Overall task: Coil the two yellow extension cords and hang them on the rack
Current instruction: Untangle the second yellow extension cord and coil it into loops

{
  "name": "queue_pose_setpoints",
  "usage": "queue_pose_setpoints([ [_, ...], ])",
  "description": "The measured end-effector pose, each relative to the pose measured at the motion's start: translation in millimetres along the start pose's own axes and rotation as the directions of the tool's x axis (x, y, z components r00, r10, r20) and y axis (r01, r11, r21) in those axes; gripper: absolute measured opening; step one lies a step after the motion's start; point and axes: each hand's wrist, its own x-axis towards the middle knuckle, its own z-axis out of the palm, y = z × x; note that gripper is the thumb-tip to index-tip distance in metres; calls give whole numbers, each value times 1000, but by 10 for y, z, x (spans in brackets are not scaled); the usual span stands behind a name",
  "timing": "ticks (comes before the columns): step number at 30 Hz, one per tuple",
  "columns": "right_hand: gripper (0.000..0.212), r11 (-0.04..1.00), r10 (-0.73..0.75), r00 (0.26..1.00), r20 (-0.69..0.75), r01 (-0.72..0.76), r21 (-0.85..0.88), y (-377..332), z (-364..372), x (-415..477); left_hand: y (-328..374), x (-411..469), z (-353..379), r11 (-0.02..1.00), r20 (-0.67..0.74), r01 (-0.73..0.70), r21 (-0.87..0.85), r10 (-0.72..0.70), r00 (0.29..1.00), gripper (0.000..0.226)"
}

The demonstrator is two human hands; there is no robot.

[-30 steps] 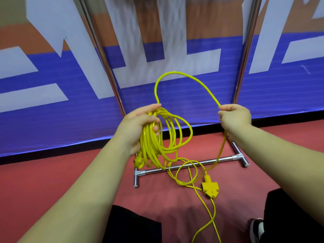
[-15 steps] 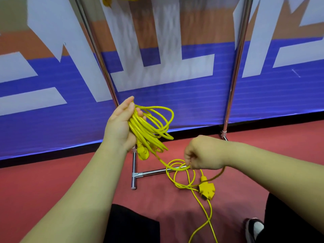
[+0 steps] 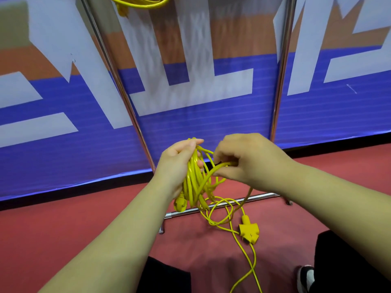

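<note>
My left hand (image 3: 177,163) grips a bundle of yellow extension cord loops (image 3: 195,182), with the cord's plug (image 3: 180,204) hanging below the hand. My right hand (image 3: 243,159) pinches a strand of the same cord beside the bundle and lays it against the loops. Loose cord trails down to the floor, where the yellow multi-socket end (image 3: 249,231) lies. A second yellow coil (image 3: 139,3) hangs at the top edge of the view on the metal rack (image 3: 118,85).
The rack's two chrome uprights and its floor bar (image 3: 222,205) stand in front of a blue, white and orange banner wall (image 3: 190,119). The floor (image 3: 63,225) is red. My dark trouser legs and one shoe (image 3: 305,278) show at the bottom.
My right hand rose from the loose cord near the floor to the bundle, bringing a new loop. The view tilted up, showing more of the hung coil.
</note>
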Motion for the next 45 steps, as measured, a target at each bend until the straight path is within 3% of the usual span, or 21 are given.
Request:
queue_pose_setpoints([
  [3,36,980,149,988,-49,-140,144,70,-108,5,-27,-42,100,997,86,42,59,-47,995,29],
  [6,40,941,262,961,-93,-233,247,186,-232,13,-52,-96,152,992,246,81,102,-104,964,41],
  [10,39,916,303,953,-9,-289,279,288,-306,0,-50,-147,230,985,386,51,163,-111,916,65],
  [14,42,880,344,938,42,-338,333,371,-325,-17,-16,-146,290,970,403,6,243,-107,909,77],
  [19,43,821,347,927,146,-375,431,443,-318,-20,66,-151,295,980,466,4,199,-98,879,88],
  [24,38,656,417,882,217,-458,600,624,-421,-42,245,-154,168,996,482,14,87,-55,874,78],
  [29,23,567,390,852,350,-522,637,717,-453,-89,313,-93,-54,1000,480,16,-14,-7,877,60],
  [33,14,568,348,846,403,-532,628,692,-395,-69,324,-94,-148,991,520,78,-109,-9,854,39],
  [37,13,617,334,844,419,-532,580,676,-360,-32,369,-122,-222,989,556,60,-136,26,831,38],
  [40,12,732,343,869,357,-485,478,642,-295,0,372,-137,-262,998,535,24,-55,9,845,32],
  [43,11,787,423,897,126,-433,440,616,-210,15,378,-168,-280,976,489,-77,203,-33,871,13],
  [45,12,778,486,874,-6,-429,459,611,-194,28,348,-191,-253,909,482,-153,387,-58,874,17],
])
